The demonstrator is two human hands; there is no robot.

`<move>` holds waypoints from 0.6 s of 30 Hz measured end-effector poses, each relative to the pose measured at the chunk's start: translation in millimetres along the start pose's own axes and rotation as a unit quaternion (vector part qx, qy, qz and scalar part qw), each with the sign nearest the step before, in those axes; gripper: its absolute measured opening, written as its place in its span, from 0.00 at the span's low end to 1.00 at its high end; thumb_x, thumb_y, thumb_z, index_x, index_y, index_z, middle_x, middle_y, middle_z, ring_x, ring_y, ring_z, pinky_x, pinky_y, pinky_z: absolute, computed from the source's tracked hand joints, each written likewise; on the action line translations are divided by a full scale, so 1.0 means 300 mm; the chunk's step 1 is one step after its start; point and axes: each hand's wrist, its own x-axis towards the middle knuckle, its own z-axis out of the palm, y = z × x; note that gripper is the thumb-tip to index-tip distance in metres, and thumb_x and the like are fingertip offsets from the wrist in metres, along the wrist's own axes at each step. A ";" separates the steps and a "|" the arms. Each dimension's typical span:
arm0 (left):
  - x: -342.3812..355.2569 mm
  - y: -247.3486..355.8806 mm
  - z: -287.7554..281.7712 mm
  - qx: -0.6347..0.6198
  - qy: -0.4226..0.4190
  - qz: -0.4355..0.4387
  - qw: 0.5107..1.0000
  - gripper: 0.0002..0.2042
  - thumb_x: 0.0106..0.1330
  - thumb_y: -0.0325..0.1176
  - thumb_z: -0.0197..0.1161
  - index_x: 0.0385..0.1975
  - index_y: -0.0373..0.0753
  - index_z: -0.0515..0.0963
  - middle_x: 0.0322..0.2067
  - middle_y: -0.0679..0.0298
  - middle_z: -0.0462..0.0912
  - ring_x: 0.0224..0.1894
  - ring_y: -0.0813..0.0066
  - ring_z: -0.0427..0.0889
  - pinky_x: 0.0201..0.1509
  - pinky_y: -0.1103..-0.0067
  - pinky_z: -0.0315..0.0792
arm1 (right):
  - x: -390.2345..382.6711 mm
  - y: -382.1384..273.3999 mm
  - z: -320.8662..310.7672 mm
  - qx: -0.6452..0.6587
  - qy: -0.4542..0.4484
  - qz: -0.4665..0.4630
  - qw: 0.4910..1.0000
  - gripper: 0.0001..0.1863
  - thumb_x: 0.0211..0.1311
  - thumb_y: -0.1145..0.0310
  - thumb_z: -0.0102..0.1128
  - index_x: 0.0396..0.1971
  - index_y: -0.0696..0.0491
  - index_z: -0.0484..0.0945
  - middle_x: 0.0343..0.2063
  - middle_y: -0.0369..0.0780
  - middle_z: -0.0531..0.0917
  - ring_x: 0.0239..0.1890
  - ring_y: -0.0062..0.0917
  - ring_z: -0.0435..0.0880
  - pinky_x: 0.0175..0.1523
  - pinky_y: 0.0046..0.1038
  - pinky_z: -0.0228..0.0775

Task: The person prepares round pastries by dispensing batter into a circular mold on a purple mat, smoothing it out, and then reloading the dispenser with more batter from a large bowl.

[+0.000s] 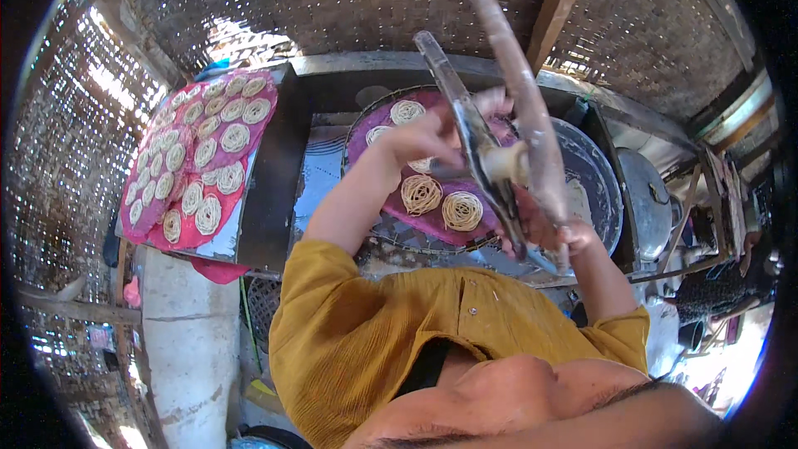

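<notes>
A two-handled noodle press [499, 141] is raised in front of me, with its long handles pointing up and away. My left hand [428, 137] grips its left handle near the pivot. My right hand [553, 233] is shut around the lower end of the right handle. Below the press lies a round tray [366, 129] covered with a purple cloth. On it sit several coiled noodle rounds [421, 194], pale yellow and spiral shaped. The press's barrel hangs above the tray's right half.
A second tray [199, 154] at the left holds several noodle coils on a pink cloth. A large dark pan [603, 187] stands at the right, with a metal lid [644, 199] beyond it. Woven bamboo walls enclose the space. A concrete post [187, 333] rises at the lower left.
</notes>
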 end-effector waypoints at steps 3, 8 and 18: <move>0.093 0.110 0.023 -0.269 -0.108 0.251 0.924 0.45 0.35 0.30 0.61 0.59 0.37 0.47 0.58 0.54 0.54 0.59 0.52 0.56 0.59 0.61 0.54 | -0.006 -0.003 -0.020 0.031 -0.056 0.018 0.998 0.62 0.24 0.39 0.66 0.59 0.57 0.45 0.46 0.49 0.66 0.47 0.38 0.68 0.46 0.37 0.64; 0.170 0.216 0.107 -0.206 -0.148 0.279 0.926 0.59 0.29 0.50 0.69 0.61 0.51 0.32 0.60 0.59 0.45 0.59 0.55 0.52 0.62 0.62 0.43 | -0.054 -0.033 -0.076 0.032 -0.146 0.043 0.988 0.64 0.23 0.33 0.61 0.59 0.57 0.43 0.46 0.51 0.66 0.45 0.39 0.70 0.43 0.39 0.65; 0.226 -0.133 -0.330 -0.294 0.088 0.257 0.917 0.19 0.50 0.31 0.58 0.44 0.40 0.68 0.41 0.57 0.73 0.51 0.58 0.68 0.58 0.62 0.58 | 0.015 -0.084 -0.252 0.014 0.030 0.075 0.997 0.51 0.37 0.42 0.56 0.57 0.60 0.49 0.45 0.53 0.68 0.41 0.38 0.73 0.45 0.35 0.64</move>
